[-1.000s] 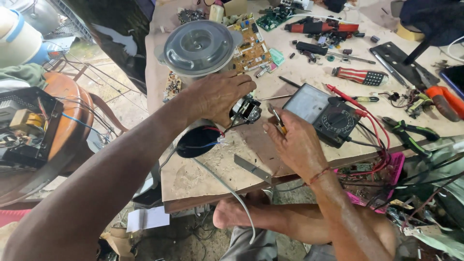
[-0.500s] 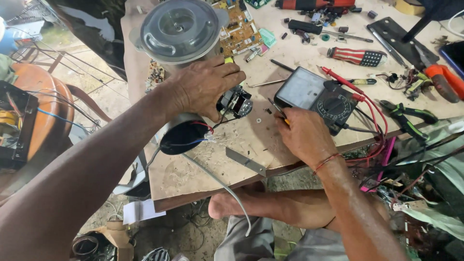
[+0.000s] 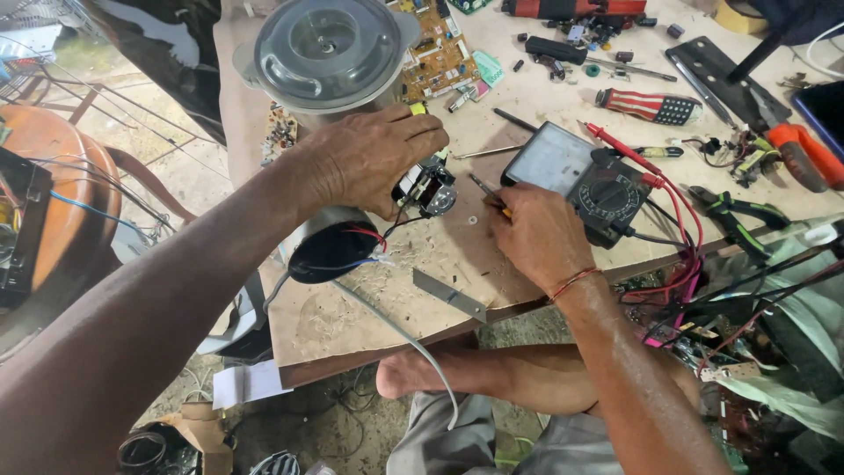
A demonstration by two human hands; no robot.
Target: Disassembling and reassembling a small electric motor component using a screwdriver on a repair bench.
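Near edge of the wooden bench [image 3: 369, 317]: a flat metal strip [image 3: 450, 295] lies loose, a grey cable [image 3: 396, 339] running off the edge beside it. Just left, the open base of a blender body [image 3: 330, 251] faces the viewer, red and blue wires showing in its dark mouth.

Left hand [image 3: 374, 158] lies over the blender body, fingers curled down around a small black switch part [image 3: 431, 189] wired to it; grip closed on that part.

Right hand [image 3: 532, 233] sits just right of the switch part, clenched around a thin probe [image 3: 485, 189] whose tip points left toward it, nearly touching. A small washer [image 3: 473, 220] lies between the hands.

Behind the right hand, touching it: a multimeter [image 3: 571, 176] with red leads [image 3: 668, 202].

Farther left: the clear blender lid [image 3: 325, 53]; a circuit board [image 3: 440, 57] beside it. Far right: a striped-handle screwdriver [image 3: 651, 105].
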